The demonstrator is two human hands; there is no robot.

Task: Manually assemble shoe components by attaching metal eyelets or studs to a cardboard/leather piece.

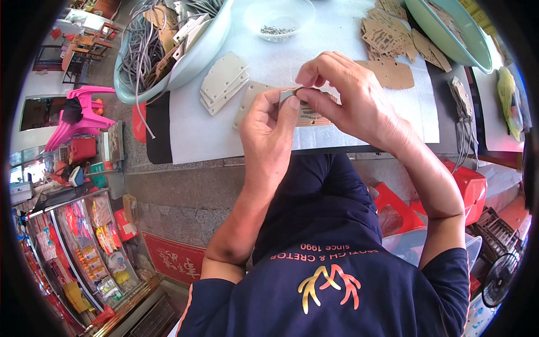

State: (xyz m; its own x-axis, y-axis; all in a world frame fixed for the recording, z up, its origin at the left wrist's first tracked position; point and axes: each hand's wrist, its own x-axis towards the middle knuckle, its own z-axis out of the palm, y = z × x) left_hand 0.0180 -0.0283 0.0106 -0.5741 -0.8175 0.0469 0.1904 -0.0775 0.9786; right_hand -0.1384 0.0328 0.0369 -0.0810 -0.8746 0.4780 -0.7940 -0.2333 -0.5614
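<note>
Above the white sheet on the table, the thumb and fingers of my left hand [264, 132] are closed on a small flat grey-and-brown piece [287, 96]. My right hand [359, 104] pinches the same piece's upper edge with thumb and forefinger; the fingers hide much of it, so its exact kind is unclear. Just beneath my hands lies a brown printed card [311, 117], partly covered. A pale plate with holes [251, 100] rests by my left hand. Several stacked pale plates [224, 82] sit farther left. Another brown card [388, 74] lies right of my right hand.
A clear bowl [254, 16] with small metal parts [278, 30] stands at the far middle. A pale green basin [209, 49] at left holds grey cords and plates. Brown cards [387, 35] are piled at far right, beside another green basin [449, 42]. Corded plates [462, 101] hang over the right edge.
</note>
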